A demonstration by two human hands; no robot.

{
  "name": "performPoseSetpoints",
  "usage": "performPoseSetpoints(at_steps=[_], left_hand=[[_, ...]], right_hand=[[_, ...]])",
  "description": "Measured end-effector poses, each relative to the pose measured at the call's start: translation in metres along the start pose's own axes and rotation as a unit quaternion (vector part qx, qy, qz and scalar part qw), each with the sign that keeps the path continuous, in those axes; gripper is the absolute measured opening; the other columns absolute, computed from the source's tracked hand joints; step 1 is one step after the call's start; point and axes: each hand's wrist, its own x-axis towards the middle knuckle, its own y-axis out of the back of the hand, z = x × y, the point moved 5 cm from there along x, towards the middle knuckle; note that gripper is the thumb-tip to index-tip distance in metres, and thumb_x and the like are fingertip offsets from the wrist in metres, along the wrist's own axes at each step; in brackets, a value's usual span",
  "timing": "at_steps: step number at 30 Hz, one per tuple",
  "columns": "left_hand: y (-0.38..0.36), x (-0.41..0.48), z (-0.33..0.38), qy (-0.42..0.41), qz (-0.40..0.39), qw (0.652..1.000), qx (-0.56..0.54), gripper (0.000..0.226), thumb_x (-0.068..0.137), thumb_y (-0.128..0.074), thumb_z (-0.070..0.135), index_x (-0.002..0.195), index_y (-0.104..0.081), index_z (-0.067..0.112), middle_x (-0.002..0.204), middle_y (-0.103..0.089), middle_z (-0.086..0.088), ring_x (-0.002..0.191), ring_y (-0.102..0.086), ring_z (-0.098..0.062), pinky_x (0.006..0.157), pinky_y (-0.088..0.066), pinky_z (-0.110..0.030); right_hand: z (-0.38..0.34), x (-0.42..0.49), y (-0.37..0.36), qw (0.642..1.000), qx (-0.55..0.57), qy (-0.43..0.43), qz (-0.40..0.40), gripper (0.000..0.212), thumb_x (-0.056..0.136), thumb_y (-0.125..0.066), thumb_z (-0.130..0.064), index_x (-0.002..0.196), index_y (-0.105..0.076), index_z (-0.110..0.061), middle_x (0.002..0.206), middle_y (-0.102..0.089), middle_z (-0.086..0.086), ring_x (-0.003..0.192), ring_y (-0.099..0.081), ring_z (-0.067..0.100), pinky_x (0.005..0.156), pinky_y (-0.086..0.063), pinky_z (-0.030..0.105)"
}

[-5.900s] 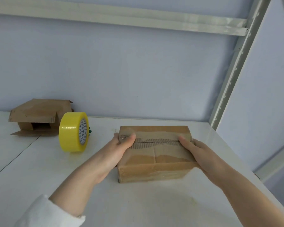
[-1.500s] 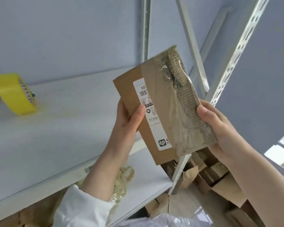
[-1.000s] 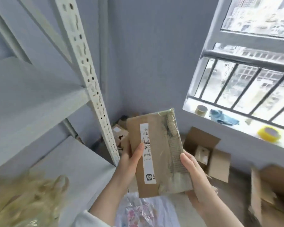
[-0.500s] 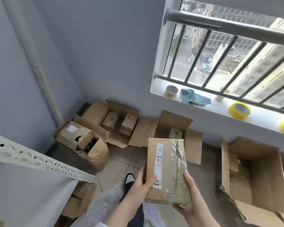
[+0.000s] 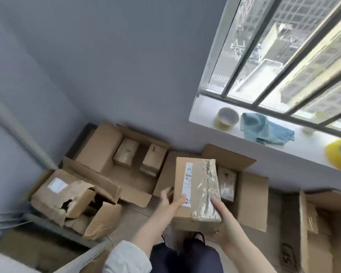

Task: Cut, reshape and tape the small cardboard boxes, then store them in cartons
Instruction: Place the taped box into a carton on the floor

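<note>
Daylight from window (image 5: 283, 62), dim floor, motion blur, wide-angle edge bending

Crumpled blue cloth (image 5: 268, 129) on the white windowsill (image 5: 308, 147)

Both arms reach forward and down. The left hand (image 5: 170, 200) holds the taped box (image 5: 197, 186) at its left edge, thumb on top. The right hand (image 5: 225, 223) cups the near right corner, thumb lying on top.

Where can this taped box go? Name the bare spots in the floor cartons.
Bare bottom in the left open cardboard carton, in front of its two small boxes. The middle carton holds one small taped box; rest hidden. Crowded: torn boxes, far left.
</note>
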Motion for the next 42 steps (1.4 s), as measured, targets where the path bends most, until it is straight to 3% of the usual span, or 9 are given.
performPoseSetpoints(at_steps=[6, 9, 14, 18, 22, 25, 28, 31, 42], left_hand=[[-0.061, 0.107, -0.014, 0.013, -0.041, 0.998, 0.044, 0.06, 0.092, -0.054, 0.036, 0.14, -0.021, 0.022, 0.126, -0.047, 0.012, 0.108, -0.052, -0.005, 0.088, -0.039, -0.02], [-0.087, 0.179, -0.039, 0.012, -0.036, 0.997, 0.07, 0.062, 0.093, -0.051, 0.037, 0.144, -0.018, 0.025, 0.121, -0.048, 0.014, 0.103, -0.051, -0.004, 0.085, -0.036, -0.019], [-0.12, 0.302, -0.106, 0.017, -0.04, 0.992, 0.114, 0.065, 0.093, -0.05, 0.037, 0.148, -0.017, 0.026, 0.138, -0.047, 0.005, 0.118, -0.051, -0.012, 0.102, -0.039, -0.028], [-0.123, 0.343, -0.14, 0.019, -0.034, 0.99, 0.139, 0.062, 0.094, -0.048, 0.039, 0.147, -0.02, 0.026, 0.139, -0.046, 0.007, 0.123, -0.047, -0.012, 0.106, -0.036, -0.031], [-0.126, 0.367, -0.141, -0.007, 0.001, 0.987, 0.163, 0.036, 0.096, -0.047, 0.033, 0.13, -0.036, 0.028, 0.122, -0.054, 0.014, 0.107, -0.051, -0.005, 0.084, -0.034, -0.017], [-0.117, 0.366, -0.135, -0.022, 0.05, 0.975, 0.215, 0.028, 0.094, -0.049, 0.036, 0.12, -0.041, 0.029, 0.104, -0.056, 0.018, 0.094, -0.053, -0.003, 0.069, -0.037, -0.012], [-0.113, 0.36, -0.143, 0.006, 0.056, 0.957, 0.286, 0.05, 0.091, -0.05, 0.045, 0.136, -0.036, 0.027, 0.133, -0.047, 0.007, 0.118, -0.048, -0.013, 0.092, -0.04, -0.025], [-0.119, 0.364, -0.152, 0.042, 0.071, 0.941, 0.329, 0.07, 0.091, -0.048, 0.048, 0.149, -0.017, 0.023, 0.146, -0.025, -0.005, 0.137, -0.026, -0.021, 0.107, -0.026, -0.034], [-0.124, 0.413, -0.177, -0.005, 0.07, 0.936, 0.344, 0.063, 0.094, -0.052, 0.02, 0.146, -0.02, 0.008, 0.145, -0.039, -0.007, 0.131, -0.039, -0.024, 0.107, -0.035, -0.038]], right_hand=[[-0.016, 0.105, 0.073, 0.996, 0.018, 0.013, 0.09, 0.034, 0.085, -0.061, -0.043, 0.111, -0.062, -0.021, 0.102, -0.072, 0.003, 0.082, -0.06, 0.021, 0.07, -0.044, 0.031], [-0.017, 0.184, 0.112, 0.993, 0.002, 0.02, 0.117, 0.045, 0.085, -0.058, -0.049, 0.122, -0.055, -0.023, 0.12, -0.064, -0.001, 0.101, -0.058, 0.018, 0.078, -0.044, 0.034], [0.013, 0.308, 0.167, 0.993, -0.026, 0.0, 0.114, 0.041, 0.09, -0.048, -0.055, 0.12, -0.056, -0.029, 0.111, -0.066, -0.005, 0.1, -0.06, 0.016, 0.074, -0.05, 0.036], [0.022, 0.35, 0.181, 0.988, -0.079, 0.019, 0.131, 0.05, 0.089, -0.049, -0.056, 0.129, -0.051, -0.027, 0.124, -0.058, -0.007, 0.113, -0.055, 0.017, 0.091, -0.05, 0.04], [0.02, 0.383, 0.189, 0.963, -0.173, 0.074, 0.191, 0.082, 0.067, -0.052, -0.075, 0.126, -0.053, -0.019, 0.124, -0.056, -0.004, 0.116, -0.053, 0.017, 0.101, -0.044, 0.044], [0.031, 0.391, 0.188, 0.956, -0.213, 0.077, 0.185, 0.062, 0.082, -0.048, -0.065, 0.118, -0.058, -0.015, 0.11, -0.061, 0.0, 0.107, -0.058, 0.02, 0.095, -0.048, 0.042], [0.047, 0.397, 0.191, 0.96, -0.209, 0.058, 0.179, 0.044, 0.086, -0.045, -0.06, 0.096, -0.063, -0.021, 0.094, -0.065, -0.001, 0.096, -0.061, 0.022, 0.089, -0.051, 0.044], [0.053, 0.406, 0.196, 0.959, -0.182, 0.045, 0.212, 0.058, 0.087, -0.046, -0.059, 0.117, -0.061, -0.011, 0.109, -0.064, 0.006, 0.104, -0.059, 0.026, 0.09, -0.051, 0.044], [0.064, 0.438, 0.195, 0.917, -0.236, 0.082, 0.312, 0.051, 0.085, -0.064, -0.039, 0.123, -0.054, -0.006, 0.119, -0.053, 0.012, 0.105, -0.054, 0.026, 0.082, -0.038, 0.027]])
